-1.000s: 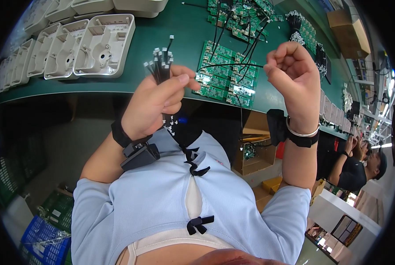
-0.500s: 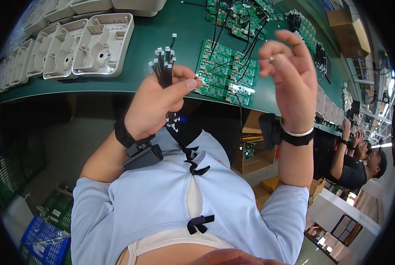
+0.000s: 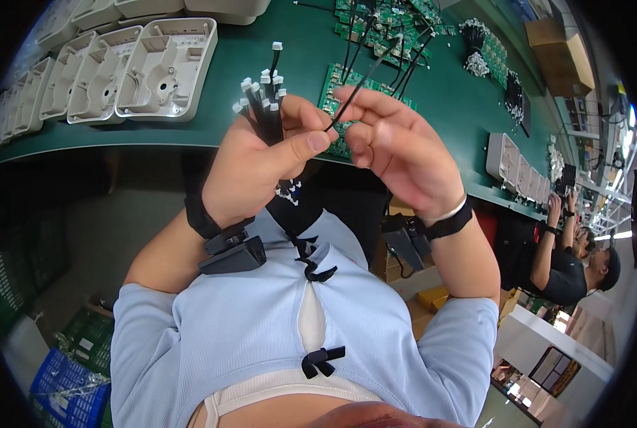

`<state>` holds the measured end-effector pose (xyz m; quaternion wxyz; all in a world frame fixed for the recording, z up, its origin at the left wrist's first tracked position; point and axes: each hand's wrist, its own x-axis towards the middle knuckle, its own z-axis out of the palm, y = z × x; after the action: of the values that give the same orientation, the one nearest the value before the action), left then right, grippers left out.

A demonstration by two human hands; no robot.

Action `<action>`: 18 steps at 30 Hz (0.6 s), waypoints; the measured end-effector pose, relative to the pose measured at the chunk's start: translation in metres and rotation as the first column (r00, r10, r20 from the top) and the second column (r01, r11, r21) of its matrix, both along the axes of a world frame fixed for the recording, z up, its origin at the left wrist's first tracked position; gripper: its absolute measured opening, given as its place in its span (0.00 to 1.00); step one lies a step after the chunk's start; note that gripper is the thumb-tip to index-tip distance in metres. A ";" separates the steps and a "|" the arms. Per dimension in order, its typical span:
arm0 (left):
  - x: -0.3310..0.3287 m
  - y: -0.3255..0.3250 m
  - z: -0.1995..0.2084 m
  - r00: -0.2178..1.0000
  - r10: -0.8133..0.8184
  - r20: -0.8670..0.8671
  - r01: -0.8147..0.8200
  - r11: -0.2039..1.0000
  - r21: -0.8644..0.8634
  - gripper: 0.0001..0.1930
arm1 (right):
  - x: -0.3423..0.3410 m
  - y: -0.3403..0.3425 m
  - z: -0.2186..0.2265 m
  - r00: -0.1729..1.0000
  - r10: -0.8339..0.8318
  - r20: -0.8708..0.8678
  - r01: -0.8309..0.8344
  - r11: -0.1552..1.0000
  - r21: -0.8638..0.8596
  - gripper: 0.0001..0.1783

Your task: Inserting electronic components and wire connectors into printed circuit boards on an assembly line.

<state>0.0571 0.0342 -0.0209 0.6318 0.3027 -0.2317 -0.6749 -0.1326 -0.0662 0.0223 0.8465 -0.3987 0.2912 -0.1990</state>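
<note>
My left hand [image 3: 254, 160] is closed round a bundle of black cables [image 3: 267, 118] with white connectors at both ends. Its thumb and index finger pinch a single black cable [image 3: 361, 83], which slants up to the right over the circuit boards. My right hand [image 3: 407, 146] is beside this cable, thumb and index finger apart and the other fingers curled. The index fingertip lies close to the cable; whether they touch is unclear. Green circuit boards [image 3: 337, 77] lie beyond the hands, partly hidden by my right hand.
Beige plastic housings [image 3: 165, 85] stand in rows at the left on the green table [image 3: 275, 78]. More boards and cables [image 3: 386, 36] are heaped at the back. Cable bundles [image 3: 475, 60] lie farther right. A person in black [image 3: 571, 267] works along the table at the right.
My right hand has come left and down from above the boards toward my left hand, parting its thumb and index finger. A single cable now sticks up from my left hand's pinch.
</note>
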 end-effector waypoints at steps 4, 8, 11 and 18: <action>0.001 -0.002 -0.006 0.986 0.005 0.164 -0.003 1.000 -0.014 0.05 | 0.007 0.002 0.003 0.985 0.051 -0.164 -0.139 0.801 -0.582 0.12; 0.004 0.000 -0.008 0.965 0.013 0.260 -0.020 0.999 0.026 0.05 | 0.012 0.011 0.008 0.973 -0.054 -0.225 -0.183 0.414 -0.891 0.09; 0.003 -0.001 -0.015 0.950 -0.008 0.311 -0.004 0.999 0.038 0.06 | 0.011 0.010 0.005 0.968 -0.073 -0.241 -0.206 0.324 -0.923 0.09; 0.017 0.005 -0.013 0.936 -0.077 0.345 0.058 0.996 0.065 0.09 | 0.004 -0.013 -0.016 0.891 -0.254 -0.375 -0.136 0.640 -0.756 0.08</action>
<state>0.0741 0.0394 -0.0335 0.5491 0.4255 -0.3316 -0.6383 -0.1285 -0.0791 0.0065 0.4988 -0.7432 0.3796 -0.2340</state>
